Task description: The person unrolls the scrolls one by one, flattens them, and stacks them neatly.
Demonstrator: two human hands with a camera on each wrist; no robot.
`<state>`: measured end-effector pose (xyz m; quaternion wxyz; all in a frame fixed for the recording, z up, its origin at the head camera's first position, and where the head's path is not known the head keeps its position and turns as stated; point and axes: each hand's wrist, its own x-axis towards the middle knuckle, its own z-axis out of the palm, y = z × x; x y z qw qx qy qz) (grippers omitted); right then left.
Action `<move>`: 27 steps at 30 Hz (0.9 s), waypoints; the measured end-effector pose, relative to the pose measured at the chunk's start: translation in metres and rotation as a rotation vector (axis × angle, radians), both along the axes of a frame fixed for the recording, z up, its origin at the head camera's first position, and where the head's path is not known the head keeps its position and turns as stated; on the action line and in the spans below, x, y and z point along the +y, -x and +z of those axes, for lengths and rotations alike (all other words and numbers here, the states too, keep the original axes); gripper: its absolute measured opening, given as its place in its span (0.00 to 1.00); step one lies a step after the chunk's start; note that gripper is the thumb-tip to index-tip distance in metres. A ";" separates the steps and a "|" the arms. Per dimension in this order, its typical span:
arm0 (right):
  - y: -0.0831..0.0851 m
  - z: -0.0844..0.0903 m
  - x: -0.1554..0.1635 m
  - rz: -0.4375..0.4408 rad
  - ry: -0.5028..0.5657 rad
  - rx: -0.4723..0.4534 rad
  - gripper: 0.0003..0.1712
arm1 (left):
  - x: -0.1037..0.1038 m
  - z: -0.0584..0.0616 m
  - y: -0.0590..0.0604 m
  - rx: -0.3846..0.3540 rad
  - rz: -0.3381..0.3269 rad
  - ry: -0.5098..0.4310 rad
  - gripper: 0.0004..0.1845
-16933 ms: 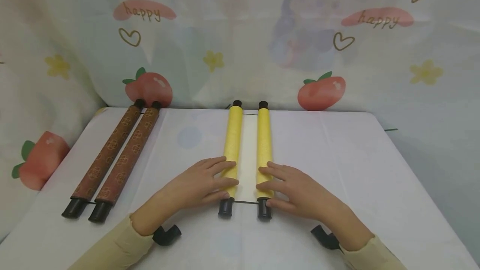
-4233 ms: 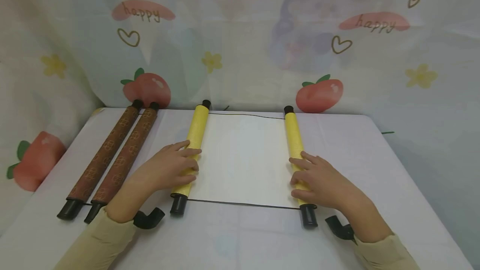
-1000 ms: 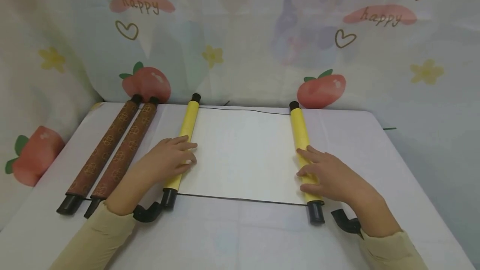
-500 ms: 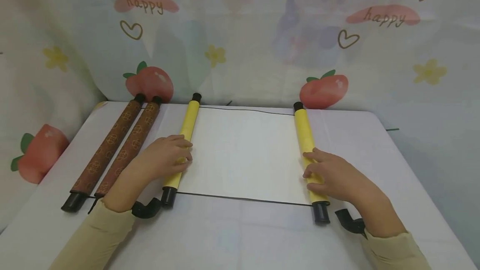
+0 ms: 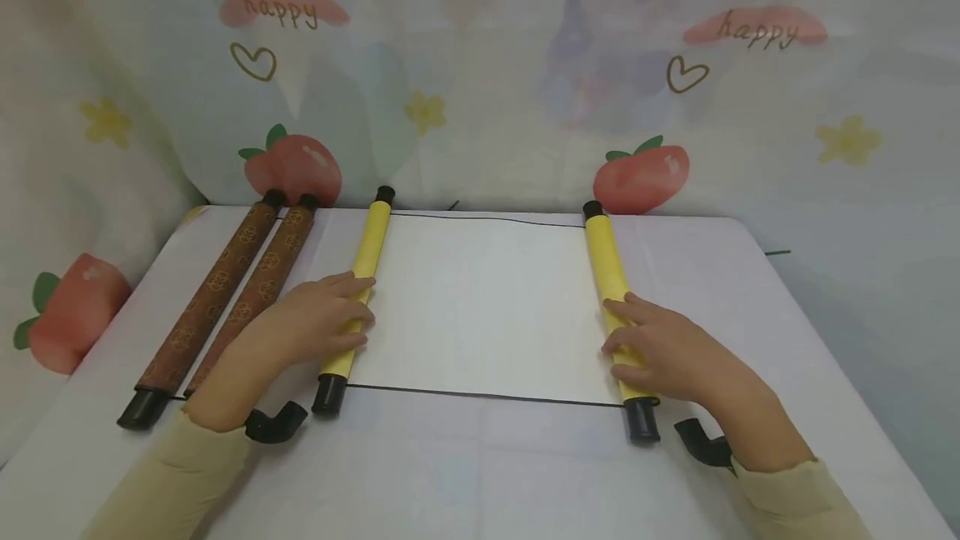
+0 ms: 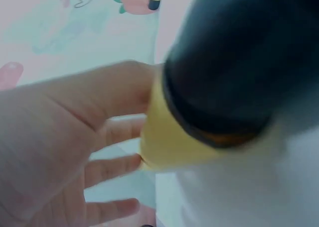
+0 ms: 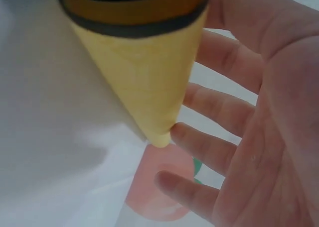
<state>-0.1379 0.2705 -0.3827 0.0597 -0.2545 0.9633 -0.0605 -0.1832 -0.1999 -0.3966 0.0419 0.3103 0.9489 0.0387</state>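
A yellow scroll lies unrolled on the table, a white sheet spread between its two rolls. My left hand rests flat on the left yellow roll, fingers straight across it. My right hand lies the same way on the right yellow roll. Both rolls end in black caps. In the left wrist view the left roll and its cap fill the frame beside my straight fingers. In the right wrist view the right roll lies against my open fingers.
A brown patterned scroll, rolled up, lies at the table's left side, close to the left yellow roll. A curtain printed with peaches hangs behind the table and on the left. The table's right edge is near my right hand.
Over the earlier frames both hands rolled the yellow rolls apart, widening the white sheet. In the last second the left roll moved slightly left toward the brown scroll; the right roll barely moved.
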 end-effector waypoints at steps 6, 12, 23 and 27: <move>-0.002 -0.005 0.004 0.019 0.003 0.039 0.14 | -0.008 -0.006 -0.005 0.064 -0.070 -0.015 0.09; -0.005 -0.007 0.006 0.044 -0.009 0.073 0.07 | -0.011 -0.006 -0.008 0.060 -0.070 -0.058 0.05; -0.007 -0.003 0.008 -0.006 -0.075 0.053 0.15 | -0.021 -0.003 -0.011 0.122 -0.090 -0.024 0.07; -0.007 -0.001 0.010 -0.015 -0.080 0.040 0.15 | -0.023 -0.003 -0.012 0.137 -0.096 -0.019 0.07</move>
